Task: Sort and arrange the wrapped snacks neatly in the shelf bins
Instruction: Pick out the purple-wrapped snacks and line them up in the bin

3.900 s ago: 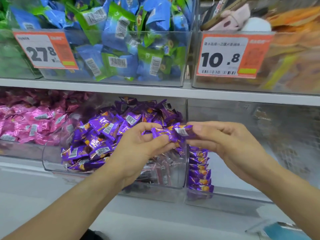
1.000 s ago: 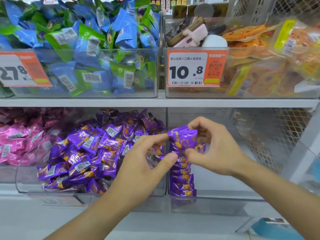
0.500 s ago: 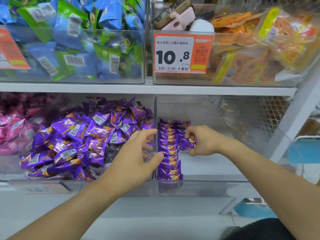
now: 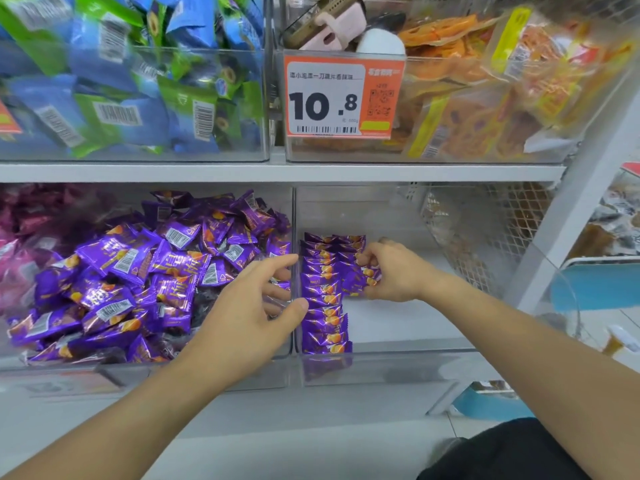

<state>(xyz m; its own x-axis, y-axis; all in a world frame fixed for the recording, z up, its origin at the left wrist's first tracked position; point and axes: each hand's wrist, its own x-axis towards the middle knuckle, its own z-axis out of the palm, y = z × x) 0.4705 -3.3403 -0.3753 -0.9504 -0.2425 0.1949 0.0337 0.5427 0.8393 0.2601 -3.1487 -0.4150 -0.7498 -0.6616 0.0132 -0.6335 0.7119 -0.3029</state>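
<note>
A loose heap of purple wrapped snacks (image 4: 145, 271) fills the clear lower-left bin (image 4: 194, 375). In the clear lower-right bin (image 4: 398, 368) a neat overlapping row of purple snacks (image 4: 323, 306) runs along its left wall. My right hand (image 4: 391, 271) is inside that bin and grips a few purple snacks (image 4: 363, 280) beside the row. My left hand (image 4: 256, 306) hovers over the divider between the two bins with fingers relaxed and spread, holding nothing.
The upper shelf (image 4: 277, 173) carries a bin of blue and green packets (image 4: 131, 81) and a bin of orange packets (image 4: 485, 98) with a 10.8 price tag (image 4: 343, 98). Pink snacks (image 4: 14, 265) lie at far left. A wire mesh panel (image 4: 485, 230) backs the right bin.
My hands held a small stack of purple snacks together in front of the bins; my right hand has carried it down into the right bin beside the row. My left hand let go.
</note>
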